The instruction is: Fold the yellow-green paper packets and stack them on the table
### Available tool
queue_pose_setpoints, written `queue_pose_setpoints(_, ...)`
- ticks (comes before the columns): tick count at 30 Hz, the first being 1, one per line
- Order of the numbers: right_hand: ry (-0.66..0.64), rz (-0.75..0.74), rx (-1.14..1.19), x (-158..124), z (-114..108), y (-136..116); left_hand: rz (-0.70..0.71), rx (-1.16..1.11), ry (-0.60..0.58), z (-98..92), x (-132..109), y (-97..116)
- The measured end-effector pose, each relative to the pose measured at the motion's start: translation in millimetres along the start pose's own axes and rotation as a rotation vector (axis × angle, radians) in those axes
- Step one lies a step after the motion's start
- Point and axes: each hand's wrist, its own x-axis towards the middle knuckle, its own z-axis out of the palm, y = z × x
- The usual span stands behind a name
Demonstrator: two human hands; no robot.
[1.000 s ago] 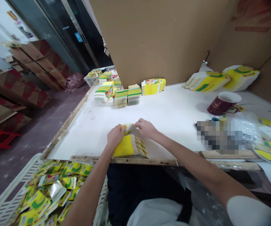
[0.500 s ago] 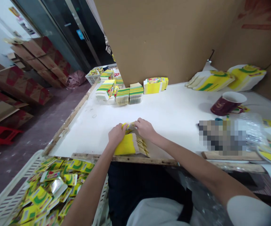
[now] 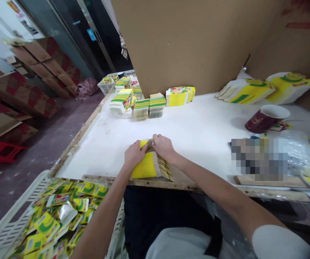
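My left hand [image 3: 133, 154] and my right hand [image 3: 163, 146] meet over a small yellow carton piece [image 3: 145, 143] at the near middle of the white table [image 3: 198, 133]. Both hands have their fingers pinched on that piece. Just below them lies a fanned stack of flat yellow carton blanks [image 3: 151, 166] near the table's front edge. My left hand rests against the stack's top.
Stacks of yellow-green cartons [image 3: 144, 105] stand at the far left of the table before a brown cardboard wall [image 3: 192, 43]. A dark red mug [image 3: 265, 118] sits at the right. A white crate [image 3: 14, 219] of folded yellow boxes stands at the lower left. Flat cardboard lies on the floor.
My hands have drawn a little closer together on the small piece. The view has shifted slightly; nothing else has moved.
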Motion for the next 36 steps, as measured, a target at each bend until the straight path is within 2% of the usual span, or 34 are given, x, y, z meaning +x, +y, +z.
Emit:
queue_pose_setpoints(6,-0.026,0.067,0.070,6,4,0,-0.013,0.008,0.016,1.0,0,-1)
queue_pose_setpoints(12,-0.107,0.123,0.219,10,8,-1,-0.020,-0.001,0.014,1.1,1,-1)
queue_pose_setpoints(18,-0.274,0.063,0.481,12,18,-7,-0.023,-0.023,0.000,-0.9,2,-3)
queue_pose_setpoints(23,-0.349,0.057,0.615,15,30,-8,-0.011,-0.045,-0.006,-3.1,1,-5)
queue_pose_setpoints(30,-0.394,0.117,0.597,20,19,6,-0.037,-0.073,0.002,0.1,2,-3)
queue_pose_setpoints(36,-0.362,0.059,0.488,29,3,21,-0.075,-0.080,-0.020,-2.2,5,-1)
